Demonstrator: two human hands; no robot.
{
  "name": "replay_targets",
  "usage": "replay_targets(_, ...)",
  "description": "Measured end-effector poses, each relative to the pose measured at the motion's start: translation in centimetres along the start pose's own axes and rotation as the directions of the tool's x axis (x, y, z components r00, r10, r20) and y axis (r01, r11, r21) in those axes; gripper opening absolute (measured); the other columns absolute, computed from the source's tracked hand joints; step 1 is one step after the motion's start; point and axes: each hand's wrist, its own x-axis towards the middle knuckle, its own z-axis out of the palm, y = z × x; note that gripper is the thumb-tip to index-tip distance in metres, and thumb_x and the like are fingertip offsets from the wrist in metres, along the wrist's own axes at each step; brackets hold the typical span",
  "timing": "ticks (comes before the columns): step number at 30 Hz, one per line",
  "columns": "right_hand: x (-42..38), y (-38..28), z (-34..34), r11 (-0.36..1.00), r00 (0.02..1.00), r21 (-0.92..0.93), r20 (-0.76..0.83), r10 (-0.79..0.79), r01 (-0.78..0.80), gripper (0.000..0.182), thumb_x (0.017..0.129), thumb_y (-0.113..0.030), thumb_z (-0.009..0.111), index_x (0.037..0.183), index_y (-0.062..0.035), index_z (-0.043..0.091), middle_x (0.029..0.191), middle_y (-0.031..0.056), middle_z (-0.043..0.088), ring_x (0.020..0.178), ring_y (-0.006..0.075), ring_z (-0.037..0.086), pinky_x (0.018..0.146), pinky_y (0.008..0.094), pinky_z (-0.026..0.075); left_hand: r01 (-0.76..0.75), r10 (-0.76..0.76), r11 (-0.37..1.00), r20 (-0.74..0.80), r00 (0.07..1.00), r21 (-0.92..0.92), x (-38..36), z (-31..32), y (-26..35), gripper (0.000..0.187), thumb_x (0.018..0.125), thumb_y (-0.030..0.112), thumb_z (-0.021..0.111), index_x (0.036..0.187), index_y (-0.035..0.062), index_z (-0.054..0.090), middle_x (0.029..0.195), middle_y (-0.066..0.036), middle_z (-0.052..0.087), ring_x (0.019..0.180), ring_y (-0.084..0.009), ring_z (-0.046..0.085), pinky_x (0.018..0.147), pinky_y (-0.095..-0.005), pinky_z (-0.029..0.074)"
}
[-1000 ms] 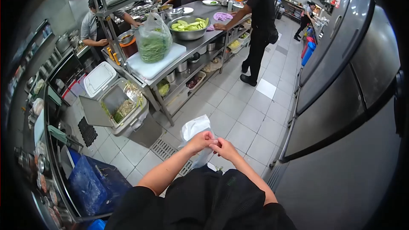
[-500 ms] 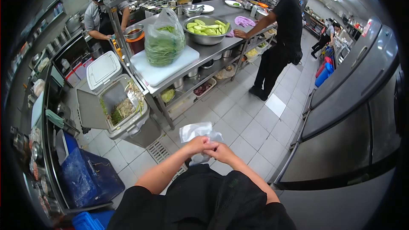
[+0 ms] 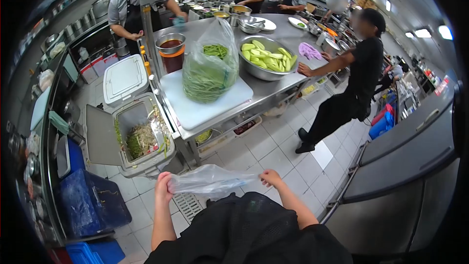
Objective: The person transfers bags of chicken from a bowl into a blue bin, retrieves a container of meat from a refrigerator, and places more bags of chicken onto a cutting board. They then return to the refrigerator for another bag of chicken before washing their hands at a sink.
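A clear plastic bag [image 3: 210, 180] is stretched sideways in front of my body, above the tiled floor. My left hand [image 3: 164, 186] is closed around its left end. At the right end, my right hand [image 3: 268, 178] pinches the bag's edge. Ahead of me on the steel table stands a large clear bag of green beans [image 3: 209, 76], its top loosely gathered, on a white cutting board [image 3: 178, 112]. Beside it is a steel bowl [image 3: 254, 71] full of cut pale-green vegetable pieces [image 3: 268, 58].
An open bin [image 3: 141, 159] with vegetable scraps stands at the table's left end, near a blue crate [image 3: 93, 205]. A person in black [image 3: 359, 63] leans on the table at right. Steel refrigerator doors [image 3: 405, 176] line my right side.
My hands, together before, have moved apart, spreading the crumpled bag out wide between them. The view has shifted closer to the table. The person at right still has a hand on the table.
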Motion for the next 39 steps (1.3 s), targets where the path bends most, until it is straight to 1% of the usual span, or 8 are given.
replay_targets(4,2.7,-14.2,-5.7,0.921,0.853,0.153,0.347,-0.39,0.358,0.038,0.08,-0.034,0.068,0.105,-0.0078,0.057,0.092,0.0023,0.062,0.079,0.0115,0.06,0.058,0.0287,0.051,-0.332,0.573,0.55,-0.057,0.817,0.766,-0.3,-1.5,3.6,0.015,0.077,0.004,0.057,0.092,0.0074,0.056,0.073,0.003,0.047,0.065,-0.0077,0.044,0.059,-0.0232,0.039)
replay_targets(9,10.7,-31.7,-13.8,0.463,0.438,-0.099,-0.2,-0.876,0.881,0.053,0.077,-0.032,0.071,0.115,-0.002,0.052,0.093,0.0102,0.062,0.081,0.0178,0.058,0.073,0.0305,0.048,-0.45,0.656,0.492,0.022,0.754,0.745,-1.1,8.0,9.0,0.026,0.074,0.004,0.059,0.101,0.0053,0.056,0.079,0.002,0.049,0.07,-0.0089,0.044,0.064,-0.0234,0.039)
replay_targets(15,19.8,-50.8,-17.0,0.3,0.172,-0.257,-0.424,-0.889,0.919,0.08,0.074,-0.04,0.07,0.133,0.0042,0.036,0.117,0.0267,0.055,0.108,0.0363,0.055,0.091,0.0401,0.044,-0.446,0.699,0.142,0.229,0.677,0.884,6.9,24.1,8.8,0.063,0.079,0.025,0.068,0.132,0.0061,0.039,0.074,-0.006,0.057,0.068,-0.0161,0.054,0.066,-0.0284,0.044)
replay_targets(19,20.9,-56.7,-17.3,0.5,0.449,-0.179,-0.258,-0.855,0.848,0.077,0.079,-0.047,0.062,0.134,-0.0002,0.035,0.116,0.0238,0.057,0.107,0.0343,0.056,0.091,0.0406,0.043,-0.46,0.723,0.113,0.244,0.646,0.881,12.2,31.6,8.7,0.079,0.081,0.031,0.067,0.142,0.0071,0.023,0.072,-0.007,0.057,0.065,-0.0182,0.055,0.062,-0.0294,0.044)
replay_targets(22,19.8,-57.3,-15.1,0.397,0.385,0.17,0.104,-0.917,0.902,0.078,0.08,-0.049,0.06,0.135,-0.0011,0.034,0.106,0.0211,0.061,0.101,0.0313,0.059,0.087,0.0398,0.045,-0.449,0.7,0.132,0.238,0.673,0.884,12.4,37.0,10.3,0.078,0.083,0.032,0.064,0.143,0.0063,0.021,0.069,-0.008,0.056,0.062,-0.0201,0.055,0.059,-0.0309,0.044)
replay_targets(26,13.9,-53.1,-11.7,0.144,0.185,-0.131,0.394,-0.9,0.981,0.069,0.081,-0.041,0.059,0.137,-0.0094,0.035,0.094,0.0137,0.065,0.086,0.0293,0.063,0.077,0.0396,0.048,-0.387,0.665,0.004,0.287,0.69,0.922,15.1,38.9,10.8,0.063,0.086,0.029,0.059,0.139,0.009,0.032,0.069,-0.01,0.056,0.063,-0.0229,0.056,0.059,-0.0333,0.044)
replay_targets(30,14.9,-52.4,-10.1,0.117,0.248,-0.36,0.345,-0.905,0.926,0.056,0.08,-0.035,0.059,0.129,-0.0109,0.047,0.096,0.0136,0.065,0.085,0.031,0.063,0.076,0.0402,0.048,-0.464,0.617,-0.063,0.4,0.678,0.883,16.2,38.7,10.7,0.055,0.086,0.026,0.061,0.135,0.0097,0.042,0.07,-0.009,0.056,0.062,-0.0197,0.055,0.058,-0.032,0.043)
replay_targets(39,16.2,-60.0,-12.9,0.408,0.418,0.508,0.101,-0.903,0.759,0.012,0.08,-0.017,0.052,0.079,-0.0078,0.06,0.059,-0.0041,0.046,0.049,0.0061,0.038,0.042,0.0244,0.031,-0.444,0.76,0.446,-0.067,0.647,0.777,4.3,27.5,11.0,0.03,0.086,0.009,0.058,0.116,0.0019,0.056,0.074,0.005,0.047,0.067,-0.0046,0.041,0.059,-0.0192,0.035)
